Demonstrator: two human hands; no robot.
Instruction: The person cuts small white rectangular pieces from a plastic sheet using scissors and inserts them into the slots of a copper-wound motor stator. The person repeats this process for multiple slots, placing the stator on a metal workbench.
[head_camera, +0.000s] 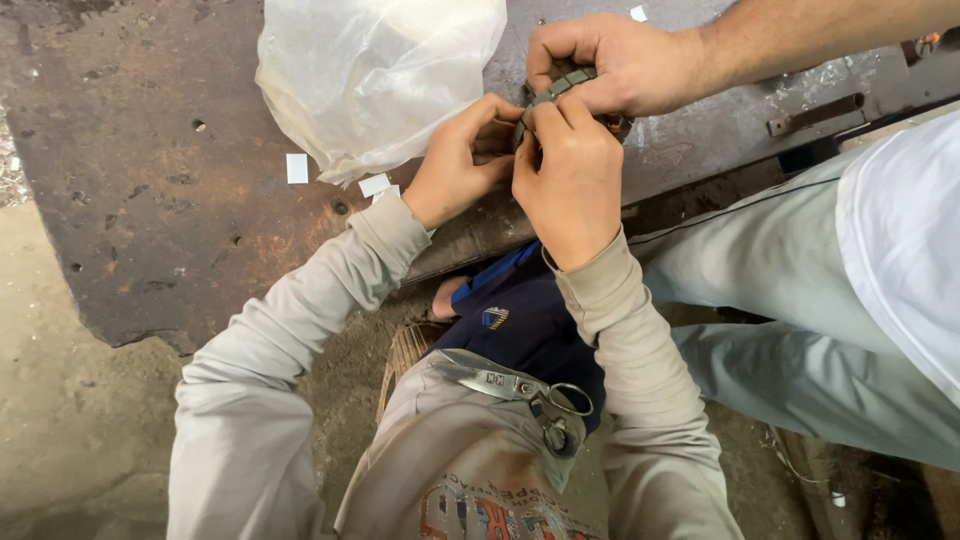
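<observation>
A rusty metal plate (150, 170) fills the upper left of the frame, its ragged lower edge running across the middle; bare room lies at its left. One crumpled clear plastic bag (375, 75) sits at top centre. A co-worker's hand (610, 65) reaches in from the upper right. The left hand (460, 160) and right hand (570, 175) are both pinched narrowly on one segmented dark ring (560, 88) at upper centre. Three white paper scraps (297, 168) lie beside the bag.

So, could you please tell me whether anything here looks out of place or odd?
Small white paper scraps lie scattered on the rusty metal table beside the plastic bag. Scissors hang at the person's waist.
</observation>
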